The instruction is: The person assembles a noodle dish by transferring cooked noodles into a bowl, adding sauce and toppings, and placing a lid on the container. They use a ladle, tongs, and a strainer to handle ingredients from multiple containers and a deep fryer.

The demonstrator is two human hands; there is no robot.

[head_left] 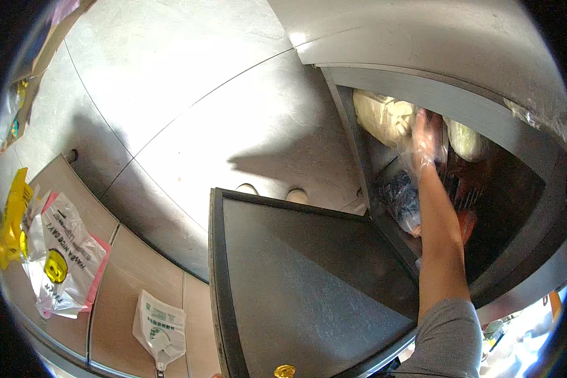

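My right hand (pixel 426 135) reaches from the lower right into an open dark drawer or cabinet. Clear plastic clings around its wrist. Motion blurs the fingers, and whether they grip anything does not show. Just left of them lies a clear plastic bag (pixel 381 116) with pale pieces inside; to their right is a wrapped pale green vegetable (pixel 465 140). Below the wrist sits a bag with dark contents (pixel 402 200), and a reddish item (pixel 466 223) lies partly behind my forearm. Only a skin-coloured sliver, perhaps my left hand (pixel 217 376), shows beside the door at the lower edge.
The dark door (pixel 309 277) stands swung open across the lower middle, with a gold round sticker (pixel 285 371) on it. To the left, a beige cabinet front (pixel 129 277) carries white plastic bags (pixel 66 258) and a yellow package (pixel 12 217). Grey floor tiles (pixel 170 82) spread behind.
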